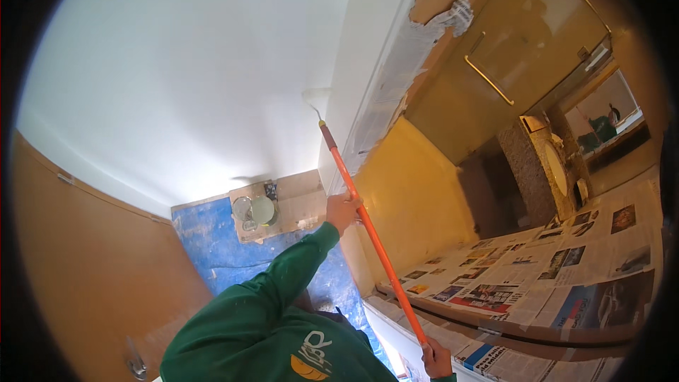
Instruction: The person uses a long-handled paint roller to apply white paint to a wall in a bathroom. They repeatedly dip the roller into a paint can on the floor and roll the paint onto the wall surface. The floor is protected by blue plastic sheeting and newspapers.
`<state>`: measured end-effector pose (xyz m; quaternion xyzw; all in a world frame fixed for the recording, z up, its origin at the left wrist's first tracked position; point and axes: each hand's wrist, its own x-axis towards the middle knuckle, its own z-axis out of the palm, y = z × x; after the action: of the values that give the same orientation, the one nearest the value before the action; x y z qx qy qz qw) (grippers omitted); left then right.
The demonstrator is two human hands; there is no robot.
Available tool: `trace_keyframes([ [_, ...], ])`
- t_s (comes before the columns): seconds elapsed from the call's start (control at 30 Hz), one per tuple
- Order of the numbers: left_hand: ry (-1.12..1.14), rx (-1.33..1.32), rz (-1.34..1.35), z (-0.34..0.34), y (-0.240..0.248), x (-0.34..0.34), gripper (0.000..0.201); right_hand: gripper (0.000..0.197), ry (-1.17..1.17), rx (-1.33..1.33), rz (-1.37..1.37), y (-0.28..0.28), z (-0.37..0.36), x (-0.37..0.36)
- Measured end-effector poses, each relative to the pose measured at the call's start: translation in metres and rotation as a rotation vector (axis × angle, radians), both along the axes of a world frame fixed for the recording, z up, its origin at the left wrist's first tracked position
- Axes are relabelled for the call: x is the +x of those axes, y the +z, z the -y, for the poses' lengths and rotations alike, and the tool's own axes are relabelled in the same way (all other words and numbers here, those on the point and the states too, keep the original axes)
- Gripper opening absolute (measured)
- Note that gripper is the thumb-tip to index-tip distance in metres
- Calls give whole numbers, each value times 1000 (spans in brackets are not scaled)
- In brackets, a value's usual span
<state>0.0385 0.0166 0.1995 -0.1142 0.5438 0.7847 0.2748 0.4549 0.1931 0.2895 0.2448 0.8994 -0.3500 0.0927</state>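
Roller (316, 99) rests on the wall (177, 78), mostly white already; I see both hands (342, 210) (436, 359) gripping its orange pole (371, 237).

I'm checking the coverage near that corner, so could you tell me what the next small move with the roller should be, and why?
Probably a short stroke along the white wall beside the corner. The roller sits against it there, and the left hand and right hand both grip the orange pole, so only a slight push is needed.
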Motion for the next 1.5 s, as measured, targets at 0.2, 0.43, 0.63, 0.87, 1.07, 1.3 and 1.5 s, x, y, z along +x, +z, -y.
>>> trace_keyframes([
  [0.2,39,16,-180,4,64,19,25,38,49,84,-133,10,8,17],
  [0.43,48,-15,-250,0,51,20,25,40,-42,-108,-42,-30,4,35],
  [0.63,16,-182,-153,4,-55,14,19,36,45,-76,-213,-77,11,27],
  [0.87,-13,-81,-186,4,-37,14,13,30,61,2,-261,-67,17,17],
  [1.07,57,-81,-322,-3,75,18,16,31,58,25,-292,-66,3,15],
  [1.3,65,-88,-331,3,32,12,18,33,51,-46,-296,-79,13,6],
  [1.5,67,-94,-347,0,51,17,19,34,29,-26,-273,-125,11,15],
])
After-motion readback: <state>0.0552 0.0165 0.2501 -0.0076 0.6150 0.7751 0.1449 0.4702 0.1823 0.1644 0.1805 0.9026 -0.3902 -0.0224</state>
